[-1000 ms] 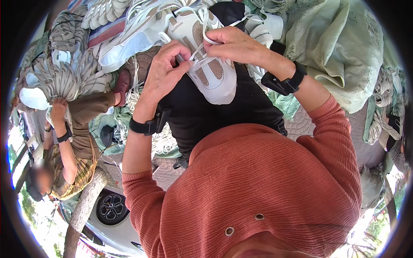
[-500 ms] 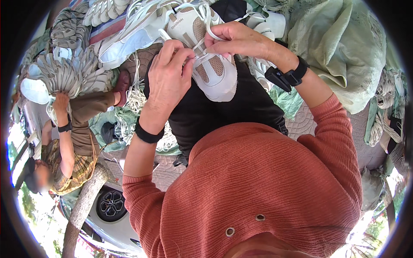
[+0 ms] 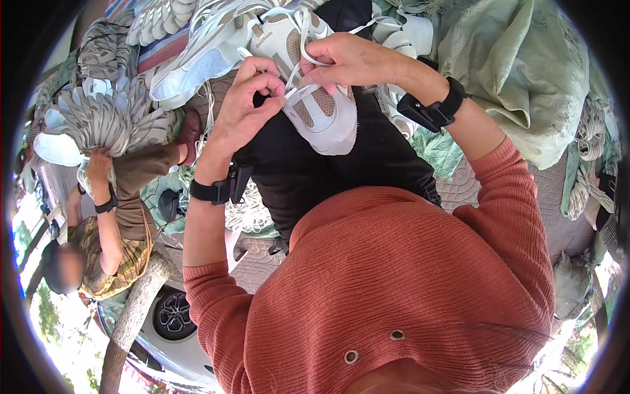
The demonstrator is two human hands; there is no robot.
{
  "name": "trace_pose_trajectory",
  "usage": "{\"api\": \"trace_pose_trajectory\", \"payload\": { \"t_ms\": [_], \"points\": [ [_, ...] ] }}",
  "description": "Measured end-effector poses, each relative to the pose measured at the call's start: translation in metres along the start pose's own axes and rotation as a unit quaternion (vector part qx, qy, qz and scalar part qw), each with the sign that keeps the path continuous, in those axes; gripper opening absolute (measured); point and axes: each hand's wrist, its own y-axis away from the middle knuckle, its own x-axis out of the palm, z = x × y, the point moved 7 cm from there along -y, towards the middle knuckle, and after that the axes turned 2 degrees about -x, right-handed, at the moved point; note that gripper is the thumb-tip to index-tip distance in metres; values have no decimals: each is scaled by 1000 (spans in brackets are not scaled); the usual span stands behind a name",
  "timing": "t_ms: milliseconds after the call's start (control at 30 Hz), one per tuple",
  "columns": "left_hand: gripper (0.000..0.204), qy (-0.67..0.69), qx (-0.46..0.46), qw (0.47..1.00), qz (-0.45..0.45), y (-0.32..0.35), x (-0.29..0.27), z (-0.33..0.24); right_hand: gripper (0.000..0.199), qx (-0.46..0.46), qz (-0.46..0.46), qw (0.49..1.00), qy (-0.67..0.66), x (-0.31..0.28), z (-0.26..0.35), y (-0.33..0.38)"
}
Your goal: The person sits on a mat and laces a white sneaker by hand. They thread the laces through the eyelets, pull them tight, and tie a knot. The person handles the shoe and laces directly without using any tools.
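Lifted, two hands [image 3: 246, 108] [image 3: 348, 62] pinch one lace [image 3: 296, 88].

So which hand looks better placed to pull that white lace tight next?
Probably the left hand: its fingertips pinch the white shoelace beside the white sneaker. The right hand rests across the sneaker's top, steadying it.

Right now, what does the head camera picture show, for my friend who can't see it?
Two hands work the white laces of a white and beige sneaker: the left hand pinches a lace, and the right hand grips laces above it. The person wears a rust-red sweater and black wristbands; more pale sneakers hang to the left.
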Motion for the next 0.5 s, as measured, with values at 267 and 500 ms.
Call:
{"api": "trace_pose_trajectory", "payload": {
  "t_ms": [267,500],
  "points": [
    [13,-68,13,998,-3,-4,3,-2,9,12,-17,990,-140,1,-13,3],
    [17,-90,-26,992,-80,-6,5,-7,12,75,-65,926,-365,-1,-36,15]
  ]
}}
